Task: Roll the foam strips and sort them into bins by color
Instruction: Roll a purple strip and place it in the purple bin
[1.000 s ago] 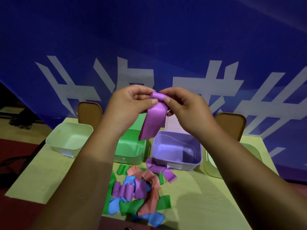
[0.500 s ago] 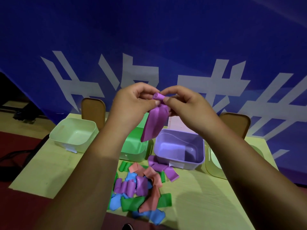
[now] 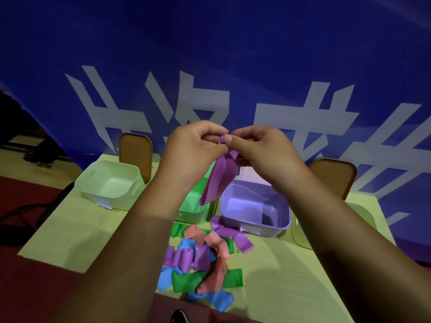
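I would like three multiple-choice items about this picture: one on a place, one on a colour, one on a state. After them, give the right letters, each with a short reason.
1. Where does the purple bin stand?
A. beside the green bin, on its right
B. on the floor
C. left of the pale bin

2. What colour is the strip that the left hand and the right hand hold?
A. green
B. blue
C. purple

3. In what state is that strip?
A. rolled up fully
B. rolled only at its top end, the rest hanging
C. lying flat on the table

Answers:
1 A: the two bins stand side by side on the table.
2 C: both hands pinch a purple strip.
3 B: a small roll shows between the fingertips, and the tail hangs down in front of the bins.
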{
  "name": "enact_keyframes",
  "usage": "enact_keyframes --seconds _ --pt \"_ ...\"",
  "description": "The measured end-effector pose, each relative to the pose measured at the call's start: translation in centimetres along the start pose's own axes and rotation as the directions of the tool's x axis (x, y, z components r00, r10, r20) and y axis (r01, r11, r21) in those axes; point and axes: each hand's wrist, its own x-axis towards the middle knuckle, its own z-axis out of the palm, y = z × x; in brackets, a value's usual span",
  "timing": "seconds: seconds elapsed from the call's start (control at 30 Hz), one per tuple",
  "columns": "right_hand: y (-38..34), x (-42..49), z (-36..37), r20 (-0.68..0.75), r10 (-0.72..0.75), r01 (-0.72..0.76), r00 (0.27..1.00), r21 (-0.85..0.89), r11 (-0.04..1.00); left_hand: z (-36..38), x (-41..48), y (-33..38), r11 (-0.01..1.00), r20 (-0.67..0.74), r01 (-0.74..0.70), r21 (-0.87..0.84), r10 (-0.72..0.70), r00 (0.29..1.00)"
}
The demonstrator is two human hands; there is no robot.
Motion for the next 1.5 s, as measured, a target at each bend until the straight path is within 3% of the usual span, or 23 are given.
enact_keyframes --seconds 0.33,0.6,0.83,1.27,1.5 --pt "0.2 0.3 -0.4 0.120 0.108 -0.138 0.987 0.287 0.948 0.4 -0.5 0.3 0.998 -0.050 -0.054 0.021 0.055 0.997" --pt "1.8 0.4 -1.3 0.182 0.059 -0.126 0.982 0.389 0.913 0.0 0.3 -0.1 0.983 -0.034 -0.013 -0.182 0.007 0.999" --pt "2.4 1.0 -1.3 0.120 0.010 -0.057 0.993 0.391 0.919 0.3 0.6 -0.4 0.899 0.079 0.102 -0.426 -0.075 0.994" --pt "1.8 1.1 -1.3 -0.015 -0.088 0.088 0.996 0.334 0.939 0.8 1.4 0.3 0.876 0.065 0.148 -0.458 -0.133 0.989" --pt "1.8 1.2 -1.7 0.056 -0.022 -0.004 0.998 0.415 0.910 1.3 1.7 -0.2 0.906 0.022 0.113 -0.408 -0.114 0.993"
